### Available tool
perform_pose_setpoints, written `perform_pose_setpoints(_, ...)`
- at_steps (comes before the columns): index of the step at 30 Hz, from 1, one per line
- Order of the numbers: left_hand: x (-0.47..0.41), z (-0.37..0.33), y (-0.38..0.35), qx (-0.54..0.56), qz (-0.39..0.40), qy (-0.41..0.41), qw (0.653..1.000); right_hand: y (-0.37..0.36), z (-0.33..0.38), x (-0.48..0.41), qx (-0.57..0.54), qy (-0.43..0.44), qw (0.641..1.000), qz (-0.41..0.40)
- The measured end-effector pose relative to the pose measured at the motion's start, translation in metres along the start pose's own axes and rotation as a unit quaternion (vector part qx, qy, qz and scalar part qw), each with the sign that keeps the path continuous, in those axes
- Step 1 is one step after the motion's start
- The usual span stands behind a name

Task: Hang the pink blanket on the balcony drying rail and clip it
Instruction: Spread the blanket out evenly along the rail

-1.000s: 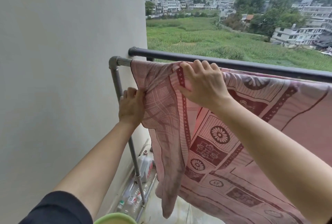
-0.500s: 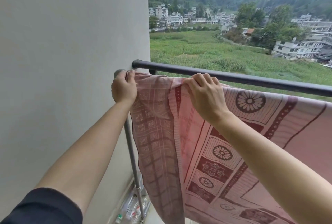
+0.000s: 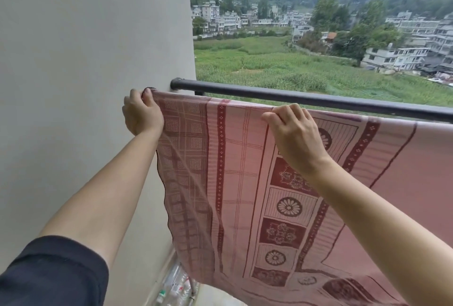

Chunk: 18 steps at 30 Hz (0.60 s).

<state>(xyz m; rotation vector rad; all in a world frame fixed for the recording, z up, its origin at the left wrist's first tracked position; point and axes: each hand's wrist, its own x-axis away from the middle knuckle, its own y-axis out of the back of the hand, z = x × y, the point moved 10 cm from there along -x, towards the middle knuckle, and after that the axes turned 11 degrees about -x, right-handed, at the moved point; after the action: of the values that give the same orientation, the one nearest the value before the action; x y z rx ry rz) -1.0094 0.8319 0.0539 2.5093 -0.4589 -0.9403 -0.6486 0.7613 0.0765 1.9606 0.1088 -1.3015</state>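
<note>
Spreading is what this moment shows from the head camera: the pink blanket hangs over the drying rail, which is hidden under the top fold, just in front of the dark balcony railing. A second ago the cloth at this end was bunched into a thick fold, the rail's grey elbow and post stood bare beside the wall, and the left hand held the hanging edge lower down. Half a second ago that hand had climbed to the end of the rail. Now the bunch is gone: the checked border lies flat and wide, and the corner has been drawn right to the wall end, covering the elbow. The left hand grips that corner, fingers curled over the top edge with the thumb pressed against the cloth. The right hand has slid further along the top and is well apart from the left; its fingers hook over the fold while the thumb points out on the near side. Some slack folds still run down from the left corner. Below, bottles lie on the floor by the wall. By my reading the hanging at this end is nearly settled and the clipping is not yet begun; no clip shows, so one must be fetched while the blanket stays put.
</note>
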Motion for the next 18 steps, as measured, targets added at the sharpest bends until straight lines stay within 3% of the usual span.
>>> perform_pose_setpoints(5, -0.003, 0.000, -0.005, 0.039, -0.002, 0.045, 0.998, 0.020, -0.026, 0.013, 0.021, -0.021, 0.999, -0.013)
perform_pose_setpoints(11, 0.018, -0.004, -0.010, 0.020, -0.020, 0.075, 0.997, 0.009, -0.023, 0.044, -0.014, 0.011, 0.997, 0.079)
perform_pose_setpoints(13, 0.039, -0.022, -0.002, 0.004, -0.047, 0.031, 0.998, 0.010, -0.029, 0.052, -0.019, 0.011, 0.994, 0.104)
perform_pose_setpoints(18, 0.120, -0.127, 0.000, 0.045, -0.031, -0.241, 0.969, 0.064, -0.065, 0.074, 0.016, -0.033, 0.999, -0.010)
